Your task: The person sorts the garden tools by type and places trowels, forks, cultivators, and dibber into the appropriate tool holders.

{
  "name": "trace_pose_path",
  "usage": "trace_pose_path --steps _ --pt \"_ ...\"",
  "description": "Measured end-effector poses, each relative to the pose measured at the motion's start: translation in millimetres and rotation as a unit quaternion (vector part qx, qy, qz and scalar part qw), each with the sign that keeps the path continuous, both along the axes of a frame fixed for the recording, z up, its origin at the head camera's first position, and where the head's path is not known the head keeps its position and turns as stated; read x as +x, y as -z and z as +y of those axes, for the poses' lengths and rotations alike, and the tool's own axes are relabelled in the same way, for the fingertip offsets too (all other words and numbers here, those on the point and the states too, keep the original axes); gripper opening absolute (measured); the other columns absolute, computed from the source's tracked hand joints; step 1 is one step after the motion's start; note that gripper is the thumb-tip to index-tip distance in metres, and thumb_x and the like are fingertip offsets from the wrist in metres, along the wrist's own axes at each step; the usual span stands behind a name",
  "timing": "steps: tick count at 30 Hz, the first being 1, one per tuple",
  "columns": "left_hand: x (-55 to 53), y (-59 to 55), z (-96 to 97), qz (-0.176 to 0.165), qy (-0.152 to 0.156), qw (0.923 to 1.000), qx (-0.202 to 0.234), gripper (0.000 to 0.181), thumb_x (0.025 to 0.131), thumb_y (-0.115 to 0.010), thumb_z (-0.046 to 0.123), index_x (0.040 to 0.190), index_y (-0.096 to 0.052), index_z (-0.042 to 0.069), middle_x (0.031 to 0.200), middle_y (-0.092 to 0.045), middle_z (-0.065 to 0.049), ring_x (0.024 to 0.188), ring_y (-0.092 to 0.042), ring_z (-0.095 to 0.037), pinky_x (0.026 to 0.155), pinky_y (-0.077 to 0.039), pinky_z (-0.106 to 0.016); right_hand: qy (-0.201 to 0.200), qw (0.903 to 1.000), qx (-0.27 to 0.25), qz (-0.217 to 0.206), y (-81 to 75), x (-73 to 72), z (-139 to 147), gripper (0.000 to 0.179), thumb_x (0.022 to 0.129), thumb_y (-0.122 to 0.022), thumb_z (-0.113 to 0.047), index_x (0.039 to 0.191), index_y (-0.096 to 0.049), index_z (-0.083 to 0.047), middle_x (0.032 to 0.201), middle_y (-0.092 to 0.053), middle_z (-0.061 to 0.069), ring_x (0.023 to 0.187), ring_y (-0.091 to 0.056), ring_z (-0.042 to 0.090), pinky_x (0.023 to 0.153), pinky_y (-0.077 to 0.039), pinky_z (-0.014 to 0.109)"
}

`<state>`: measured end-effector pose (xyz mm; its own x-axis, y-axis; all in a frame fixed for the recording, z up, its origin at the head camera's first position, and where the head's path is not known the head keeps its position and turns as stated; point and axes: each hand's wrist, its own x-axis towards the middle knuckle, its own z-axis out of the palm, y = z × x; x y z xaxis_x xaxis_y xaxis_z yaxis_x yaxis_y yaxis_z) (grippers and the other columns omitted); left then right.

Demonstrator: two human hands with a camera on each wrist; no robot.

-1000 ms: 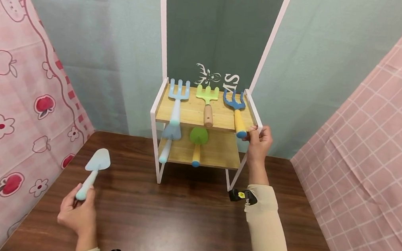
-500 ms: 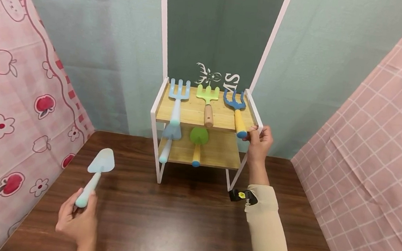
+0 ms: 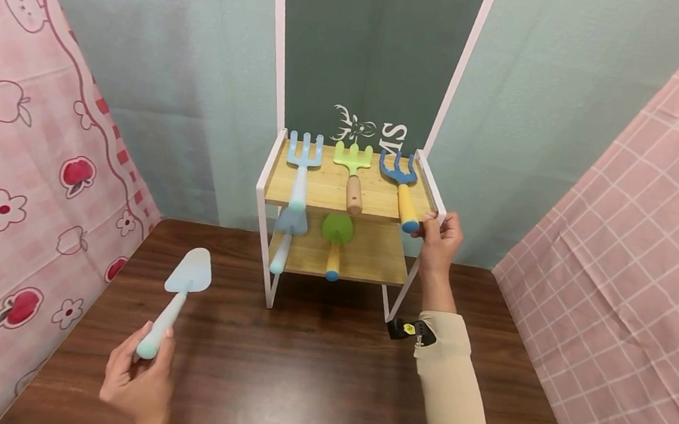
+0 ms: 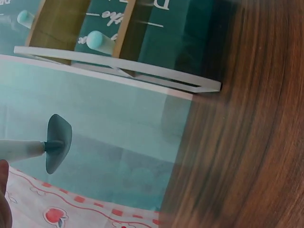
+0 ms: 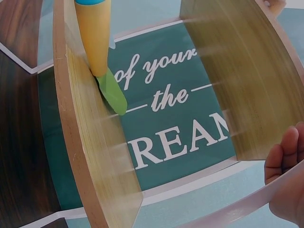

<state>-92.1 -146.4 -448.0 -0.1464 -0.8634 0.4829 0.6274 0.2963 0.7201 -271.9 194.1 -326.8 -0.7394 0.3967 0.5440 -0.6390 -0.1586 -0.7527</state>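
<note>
In the head view, my left hand (image 3: 139, 383) holds a pale blue hand trowel (image 3: 189, 271) by the end of its handle, blade pointing away, left of a small two-tier shelf (image 3: 320, 187). The left wrist view shows this trowel (image 4: 21, 149) from the side, with only a bit of the hand. My right hand (image 3: 441, 248) grips the shelf's white frame at the front right corner. Curled fingers (image 5: 289, 154) show at that frame in the right wrist view. Close beside them lies a blue hand fork with a yellow handle (image 3: 407, 208).
Also on the top tier lie a light blue fork (image 3: 300, 182) and a green fork with a wooden handle (image 3: 354, 193). Below are a blue trowel (image 3: 281, 253) and a green trowel with yellow handle (image 3: 333, 255). Curtains surround the dark wooden table (image 3: 300, 384).
My left hand has turned and shifted slightly, bringing the trowel to the right, toward the shelf, with its blade tilting rightward. My right hand stays at the shelf corner.
</note>
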Motion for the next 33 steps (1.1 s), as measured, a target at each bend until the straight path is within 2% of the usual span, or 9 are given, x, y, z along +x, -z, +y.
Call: trace_pose_path --steps 1,7,10,13,19,24,33 --pt "0.1 0.5 0.7 0.005 0.005 1.0 0.002 0.023 0.056 -0.073 -0.021 0.078 -0.065 -0.02 0.08 -0.065 -0.021 0.068 -0.06 -0.013 0.059 -0.048 -0.014 0.001 1.0 0.0 0.0 0.0 -0.2 0.0 0.015 0.083 -0.047 0.01 0.075 -0.052 -0.003 0.069 -0.053 0.004 0.051 -0.055 0.007 0.049 -0.046 0.02" --pt "6.8 -20.9 16.7 0.045 0.044 0.998 0.001 0.022 0.056 -0.068 -0.026 0.077 -0.062 -0.023 0.079 -0.062 -0.025 0.07 -0.062 -0.016 0.06 -0.049 -0.016 0.003 1.0 0.002 -0.002 -0.9 0.7 -0.9 0.011 0.083 -0.047 0.009 0.076 -0.05 0.001 0.07 -0.052 0.005 0.051 -0.055 0.008 0.049 -0.046 0.02" --pt "8.6 -26.1 23.2 0.062 0.062 0.9962 -0.004 0.022 0.056 -0.066 -0.027 0.077 -0.063 -0.022 0.079 -0.063 -0.024 0.07 -0.062 -0.018 0.06 -0.049 -0.016 0.004 1.0 0.001 -0.003 1.0 -0.6 0.1 0.011 0.083 -0.047 0.01 0.076 -0.05 0.002 0.07 -0.052 0.005 0.051 -0.055 0.008 0.049 -0.046 0.02" --pt "9.1 -27.7 29.0 0.074 0.079 0.9941 -0.012 0.021 0.055 -0.065 -0.028 0.076 -0.062 -0.022 0.079 -0.063 -0.023 0.072 -0.063 -0.019 0.061 -0.049 -0.017 0.006 1.0 0.0 -0.003 6.4 -6.2 3.1 0.01 0.083 -0.048 0.009 0.077 -0.05 0.003 0.069 -0.053 0.005 0.05 -0.055 0.008 0.048 -0.046 0.02" --pt "9.5 -28.2 39.5 0.073 0.083 0.9932 -0.037 0.02 0.055 -0.066 -0.026 0.072 -0.056 -0.026 0.078 -0.062 -0.021 0.072 -0.063 -0.017 0.061 -0.049 -0.016 0.006 1.0 -0.007 -0.001 16.9 -16.9 7.1 0.012 0.084 -0.05 0.007 0.077 -0.052 -0.002 0.068 -0.052 0.005 0.051 -0.056 0.009 0.048 -0.046 0.02" --pt "8.5 -27.2 45.9 0.072 0.093 0.991 -0.064 0.019 0.056 -0.067 -0.024 0.072 -0.058 -0.022 0.079 -0.062 -0.022 0.074 -0.062 -0.017 0.062 -0.049 -0.016 0.011 0.9999 -0.008 0.001 18.6 -18.4 6.5 0.015 0.085 -0.051 0.005 0.076 -0.053 -0.008 0.068 -0.051 0.006 0.05 -0.054 0.01 0.048 -0.046 0.02" --pt "7.9 -25.6 59.3 0.062 0.13 0.9857 -0.088 0.021 0.056 -0.065 -0.025 0.075 -0.061 -0.017 0.083 -0.061 -0.023 0.076 -0.061 -0.018 0.061 -0.049 -0.015 0.011 0.9999 -0.01 -0.001 18.8 -18.0 6.6 0.016 0.084 -0.051 0.004 0.075 -0.053 -0.008 0.069 -0.051 0.006 0.05 -0.054 0.009 0.049 -0.046 0.02"
